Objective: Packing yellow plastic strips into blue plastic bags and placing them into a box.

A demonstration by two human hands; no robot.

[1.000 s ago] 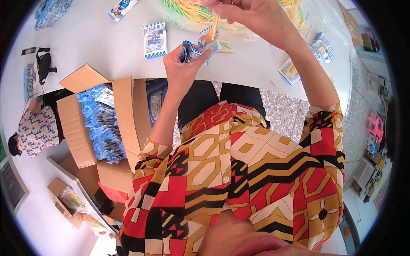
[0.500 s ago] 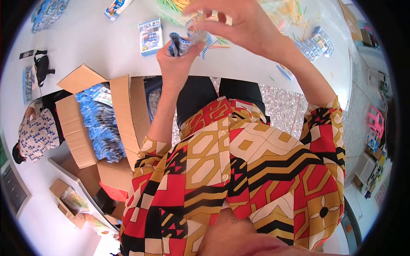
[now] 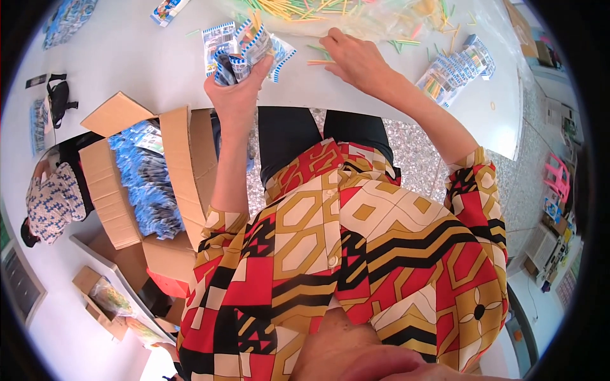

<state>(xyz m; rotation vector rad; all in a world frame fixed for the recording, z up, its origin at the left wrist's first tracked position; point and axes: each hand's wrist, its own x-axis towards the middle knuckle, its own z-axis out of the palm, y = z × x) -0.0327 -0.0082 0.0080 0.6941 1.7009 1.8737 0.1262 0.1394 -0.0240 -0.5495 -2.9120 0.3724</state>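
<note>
My left hand is closed round several blue-and-white striped packets, held upright over the table near its front edge. Yellowish stick ends show at the top of one packet. To the right, my right hand is low over the table, its fingers curled down on a few thin coloured sticks. Its fingertips are partly hidden. A flat blue-and-white packet lies just behind the left hand.
A heap of yellow and green sticks lies at the far side beside a clear plastic bag. Striped packets lie on the right. An open carton full of blue packets stands left. Another person is at far left.
My right hand has left the packets and come down to the loose sticks on the table. My left hand has shifted left with the packets still in it.
</note>
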